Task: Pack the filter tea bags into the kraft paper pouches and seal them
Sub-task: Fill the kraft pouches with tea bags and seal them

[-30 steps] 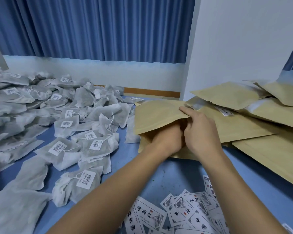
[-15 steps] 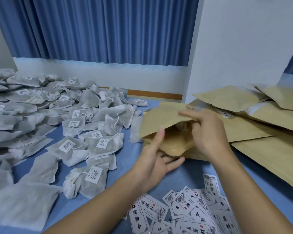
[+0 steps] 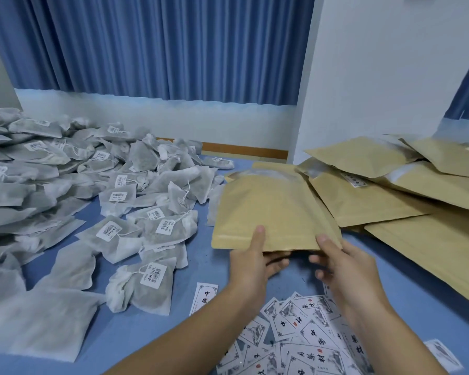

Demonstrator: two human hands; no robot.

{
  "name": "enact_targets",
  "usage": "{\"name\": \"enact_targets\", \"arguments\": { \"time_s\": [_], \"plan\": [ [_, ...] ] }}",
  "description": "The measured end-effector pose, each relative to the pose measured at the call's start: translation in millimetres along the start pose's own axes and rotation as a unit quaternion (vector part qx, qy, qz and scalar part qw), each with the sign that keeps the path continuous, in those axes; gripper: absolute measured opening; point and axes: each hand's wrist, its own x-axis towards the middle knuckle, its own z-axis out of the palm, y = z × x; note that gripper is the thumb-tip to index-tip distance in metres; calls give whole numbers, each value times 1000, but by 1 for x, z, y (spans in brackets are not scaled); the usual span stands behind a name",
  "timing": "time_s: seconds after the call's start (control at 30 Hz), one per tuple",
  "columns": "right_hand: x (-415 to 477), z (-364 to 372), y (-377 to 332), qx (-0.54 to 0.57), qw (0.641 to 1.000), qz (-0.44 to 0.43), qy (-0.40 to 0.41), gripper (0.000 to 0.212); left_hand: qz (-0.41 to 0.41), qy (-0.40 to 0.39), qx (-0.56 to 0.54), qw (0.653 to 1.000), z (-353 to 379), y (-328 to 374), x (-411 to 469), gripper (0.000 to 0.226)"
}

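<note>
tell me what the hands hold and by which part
One kraft paper pouch, by its near edge: the left-hand grip pinches it near the middle, thumb on top, fingers beneath; the right-hand grip pinches the near right corner.

Tan kraft pouch [image 3: 271, 209], blue pleated curtain [image 3: 157, 47]

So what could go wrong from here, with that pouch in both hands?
The left hand and right hand pinch the kraft pouch only at its near edge, so it might sag or slip. Its right side lies against the stack of pouches, which could shift if it is pulled. The loose printed labels under the wrists may scatter.
</note>
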Motion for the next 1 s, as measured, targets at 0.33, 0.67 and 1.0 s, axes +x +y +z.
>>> {"name": "enact_targets", "arguments": {
  "time_s": [0.33, 0.67, 1.0],
  "plan": [
    [-5, -1, 8, 8, 999, 3, -40, 11, -46, -49, 102, 992, -8, -9, 1, 24],
    [-17, 13, 12, 119, 992, 19, -26, 14, -34, -74, 62, 995, -5, -14, -3, 31],
    [-9, 1, 7, 158, 984, -6, 83, 14, 81, 24, 30, 996, -23, -4, 11, 17]
  ]
}}
